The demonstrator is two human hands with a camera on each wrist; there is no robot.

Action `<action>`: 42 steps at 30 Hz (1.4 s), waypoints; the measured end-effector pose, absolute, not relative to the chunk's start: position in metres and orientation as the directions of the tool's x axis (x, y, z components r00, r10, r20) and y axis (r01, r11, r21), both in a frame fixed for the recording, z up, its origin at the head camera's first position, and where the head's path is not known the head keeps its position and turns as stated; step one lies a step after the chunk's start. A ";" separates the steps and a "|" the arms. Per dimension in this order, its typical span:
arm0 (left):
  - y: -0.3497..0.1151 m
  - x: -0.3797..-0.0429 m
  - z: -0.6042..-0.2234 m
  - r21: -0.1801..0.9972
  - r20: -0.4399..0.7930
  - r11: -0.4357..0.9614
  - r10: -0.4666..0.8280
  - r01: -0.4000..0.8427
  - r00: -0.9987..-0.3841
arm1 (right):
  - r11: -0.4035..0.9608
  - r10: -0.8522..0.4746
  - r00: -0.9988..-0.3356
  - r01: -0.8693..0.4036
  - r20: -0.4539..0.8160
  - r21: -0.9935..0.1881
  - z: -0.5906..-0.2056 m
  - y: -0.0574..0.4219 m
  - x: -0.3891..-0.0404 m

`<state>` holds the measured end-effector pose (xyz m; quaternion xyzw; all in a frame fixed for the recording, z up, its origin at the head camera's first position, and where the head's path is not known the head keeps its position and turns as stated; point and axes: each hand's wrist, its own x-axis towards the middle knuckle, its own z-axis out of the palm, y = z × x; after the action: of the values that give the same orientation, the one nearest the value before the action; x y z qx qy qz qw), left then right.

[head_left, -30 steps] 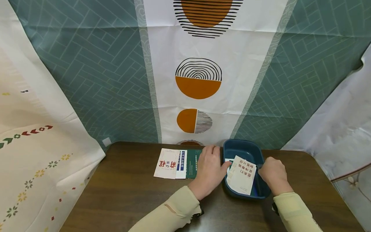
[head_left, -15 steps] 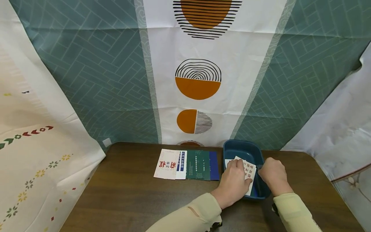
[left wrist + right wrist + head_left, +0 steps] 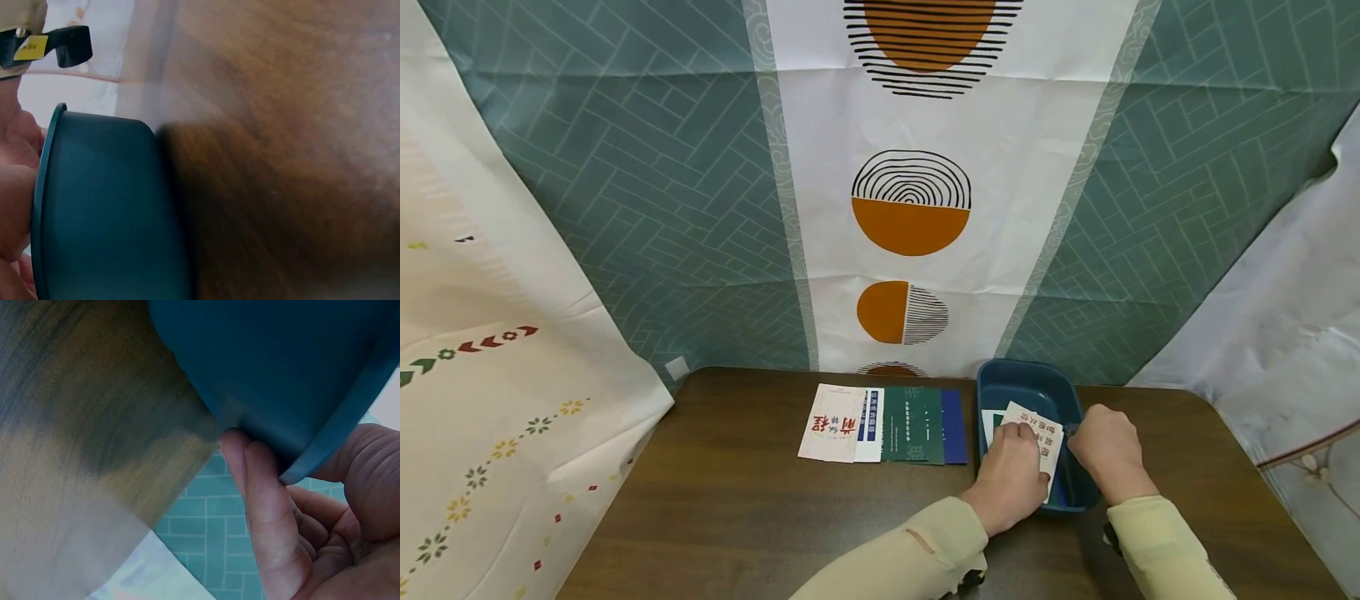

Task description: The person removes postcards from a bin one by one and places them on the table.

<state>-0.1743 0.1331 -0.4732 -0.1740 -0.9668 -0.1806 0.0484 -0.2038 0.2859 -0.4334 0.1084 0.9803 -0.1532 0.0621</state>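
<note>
A dark blue plastic bin [image 3: 1028, 375] stands on the right part of the table, with several paper cards inside. My right hand [image 3: 1107, 450] pinches its right rim; in the right wrist view, the thumb is inside and the fingers [image 3: 270, 512] press the outer wall. Over the bin's near left side, my left hand [image 3: 1011, 471] grips a cream card with reddish lettering [image 3: 1034, 425] between thumb and fingers. Part of that card is hidden by the hand. A white and green card [image 3: 992, 421] shows beneath it. In the left wrist view, the bin's wall [image 3: 106, 206] hides the left fingertips.
Left of the bin, an overlapping row of cards lies on the brown table [image 3: 737, 500]: a cream card with red lettering [image 3: 833, 423], a white and blue card [image 3: 871, 425], a green card [image 3: 913, 425] and a dark blue card [image 3: 953, 427]. A patterned curtain [image 3: 700, 208] hangs behind.
My left hand has moved right from the green and dark blue cards to the cream card in the bin. The row is uncovered. My right hand has stayed on the rim.
</note>
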 end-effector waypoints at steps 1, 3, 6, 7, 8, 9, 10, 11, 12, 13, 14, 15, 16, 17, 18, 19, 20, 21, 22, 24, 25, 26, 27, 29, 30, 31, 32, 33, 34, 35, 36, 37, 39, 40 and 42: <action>0.134 -0.176 -0.473 0.320 0.150 0.885 0.304 0.337 -0.941 | 0.929 0.195 -0.968 0.234 -0.157 -0.286 -0.433 0.286 -0.204; 0.137 -0.178 -0.474 0.277 0.141 0.913 0.270 0.300 -0.952 | 0.929 0.197 -0.967 0.236 -0.159 -0.285 -0.433 0.285 -0.204; 0.141 -0.182 -0.474 0.205 0.122 0.947 0.226 0.247 -0.967 | 0.930 0.195 -0.968 0.233 -0.156 -0.284 -0.433 0.285 -0.204; 0.142 -0.183 -0.474 0.177 0.118 0.955 0.219 0.238 -0.969 | 0.931 0.194 -0.969 0.230 -0.152 -0.282 -0.432 0.285 -0.204; 0.143 -0.184 -0.474 0.156 0.114 0.962 0.209 0.226 -0.971 | 0.933 0.191 -0.971 0.226 -0.146 -0.281 -0.432 0.285 -0.204; 0.144 -0.185 -0.474 0.140 0.108 0.966 0.203 0.217 -0.973 | 0.934 0.189 -0.972 0.223 -0.140 -0.281 -0.431 0.285 -0.204; 0.146 -0.186 -0.474 0.121 0.104 0.971 0.194 0.207 -0.975 | 0.935 0.187 -0.973 0.218 -0.135 -0.280 -0.431 0.284 -0.204; 0.147 -0.186 -0.474 0.102 0.103 0.975 0.188 0.199 -0.977 | 0.936 0.184 -0.974 0.214 -0.129 -0.279 -0.430 0.284 -0.204; 0.148 -0.186 -0.474 0.086 0.103 0.978 0.180 0.189 -0.978 | 0.937 0.182 -0.975 0.211 -0.125 -0.279 -0.430 0.284 -0.204; 0.150 -0.187 -0.474 0.068 0.101 0.981 0.173 0.180 -0.980 | 0.938 0.179 -0.976 0.208 -0.125 -0.279 -0.429 0.284 -0.205; 0.151 -0.187 -0.475 0.060 0.098 0.983 0.165 0.171 -0.981 | 0.938 0.178 -0.976 0.206 -0.125 -0.279 -0.428 0.284 -0.205; 0.152 -0.187 -0.475 0.039 0.095 0.985 0.164 0.169 -0.982 | 0.938 0.177 -0.976 0.206 -0.125 -0.278 -0.428 0.284 -0.204; 0.153 -0.187 -0.475 0.022 0.092 0.986 0.166 0.168 -0.982 | 0.939 0.176 -0.976 0.205 -0.125 -0.276 -0.428 0.284 -0.205; 0.153 -0.187 -0.476 0.006 0.091 0.986 0.165 0.166 -0.982 | 0.940 0.176 -0.976 0.205 -0.126 -0.274 -0.427 0.284 -0.205; 0.154 -0.188 -0.477 -0.015 0.090 0.985 0.171 0.170 -0.981 | 0.940 0.175 -0.976 0.204 -0.127 -0.273 -0.427 0.284 -0.205; 0.154 -0.188 -0.477 -0.037 0.088 0.984 0.179 0.177 -0.980 | 0.941 0.175 -0.976 0.204 -0.127 -0.272 -0.427 0.284 -0.205; 0.154 -0.188 -0.477 -0.051 0.088 0.982 0.186 0.182 -0.979 | 0.942 0.174 -0.977 0.202 -0.124 -0.269 -0.427 0.284 -0.206; 0.154 -0.188 -0.477 -0.064 0.088 0.980 0.192 0.186 -0.977 | 0.943 0.174 -0.977 0.200 -0.120 -0.267 -0.427 0.284 -0.206; 0.154 -0.188 -0.476 -0.066 0.090 0.981 0.190 0.184 -0.978 | 0.944 0.172 -0.978 0.198 -0.119 -0.265 -0.428 0.284 -0.206; 0.154 -0.187 -0.476 -0.046 0.096 0.984 0.177 0.173 -0.979 | 0.943 0.173 -0.978 0.199 -0.119 -0.266 -0.428 0.284 -0.206; 0.154 -0.187 -0.475 -0.027 0.101 0.986 0.167 0.165 -0.981 | 0.943 0.173 -0.978 0.199 -0.118 -0.266 -0.428 0.284 -0.206; 0.154 -0.187 -0.475 -0.004 0.108 0.988 0.157 0.157 -0.982 | 0.942 0.174 -0.977 0.201 -0.121 -0.268 -0.429 0.284 -0.205; 0.153 -0.187 -0.474 0.024 0.117 0.988 0.146 0.150 -0.982 | 0.941 0.175 -0.977 0.204 -0.125 -0.270 -0.429 0.284 -0.205; 0.153 -0.186 -0.474 0.070 0.133 0.987 0.136 0.146 -0.982 | 0.939 0.178 -0.975 0.209 -0.132 -0.275 -0.430 0.285 -0.205; 0.152 -0.186 -0.474 0.082 0.140 0.985 0.139 0.152 -0.980 | 0.939 0.179 -0.975 0.210 -0.133 -0.273 -0.430 0.285 -0.205; 0.152 -0.186 -0.473 0.094 0.146 0.983 0.142 0.157 -0.979 | 0.938 0.180 -0.974 0.212 -0.136 -0.273 -0.430 0.285 -0.204; 0.151 -0.185 -0.474 0.103 0.153 0.981 0.147 0.163 -0.977 | 0.938 0.181 -0.974 0.213 -0.139 -0.273 -0.430 0.285 -0.204; 0.151 -0.186 -0.474 0.111 0.160 0.979 0.151 0.169 -0.976 | 0.938 0.181 -0.974 0.213 -0.138 -0.272 -0.431 0.285 -0.204; 0.151 -0.185 -0.474 0.113 0.163 0.978 0.157 0.176 -0.974 | 0.939 0.181 -0.974 0.213 -0.138 -0.271 -0.431 0.285 -0.203; 0.151 -0.185 -0.474 0.121 0.164 0.976 0.162 0.182 -0.973 | 0.939 0.180 -0.974 0.212 -0.138 -0.271 -0.431 0.285 -0.203; 0.150 -0.185 -0.474 0.120 0.162 0.975 0.166 0.187 -0.973 | 0.939 0.179 -0.974 0.212 -0.139 -0.271 -0.431 0.285 -0.202; 0.150 -0.186 -0.474 0.114 0.157 0.975 0.171 0.190 -0.973 | 0.939 0.179 -0.974 0.211 -0.139 -0.272 -0.431 0.285 -0.202; 0.149 -0.186 -0.473 0.102 0.140 0.975 0.181 0.196 -0.973 | 0.939 0.176 -0.975 0.208 -0.139 -0.274 -0.432 0.285 -0.202; 0.149 -0.186 -0.472 0.096 0.130 0.975 0.187 0.200 -0.974 | 0.939 0.173 -0.975 0.206 -0.140 -0.275 -0.432 0.285 -0.202; 0.147 -0.185 -0.472 0.084 0.117 0.975 0.197 0.207 -0.973 | 0.940 0.171 -0.975 0.204 -0.139 -0.275 -0.433 0.286 -0.202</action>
<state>-0.1855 0.1466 -0.4717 -0.1019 -0.9922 -0.0477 0.0540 -0.2021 0.2856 -0.4325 0.0955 0.9831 -0.1452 0.0568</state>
